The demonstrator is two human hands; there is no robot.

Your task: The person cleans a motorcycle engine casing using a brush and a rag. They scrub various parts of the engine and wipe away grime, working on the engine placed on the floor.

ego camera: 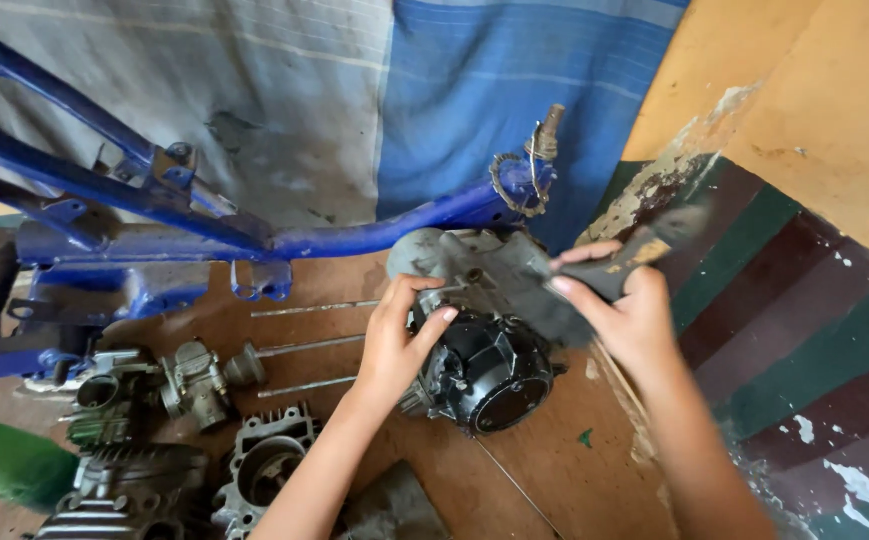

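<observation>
On the far left of the reddish-brown floor (555, 470) lie loose grey cast-metal engine parts: a finned cylinder block (260, 465), a small carburettor (195, 385) and three thin steel rods (310, 345). Above them runs a blue-painted tubular motorcycle frame (285, 235).

At centre, the left hand (395, 340) rests on the near side of a dark, greasy metal engine crankcase with a round black side cover (485, 365); its fingers (425, 325) curl loosely over the casing edge, steadying rather than clamping. The crankcase sits on the floor, just below the rear end of the frame.

To the right, the right hand (630, 315) pinches a dark, flat, worn brush-like tool (620, 265) between thumb and fingers, its end laid against the casing's top face.

The casing looks heavy, rigid and oily, so probably slippery; the firm rims and bosses of the housing seem the safest hold, not the thin protruding rods.
</observation>
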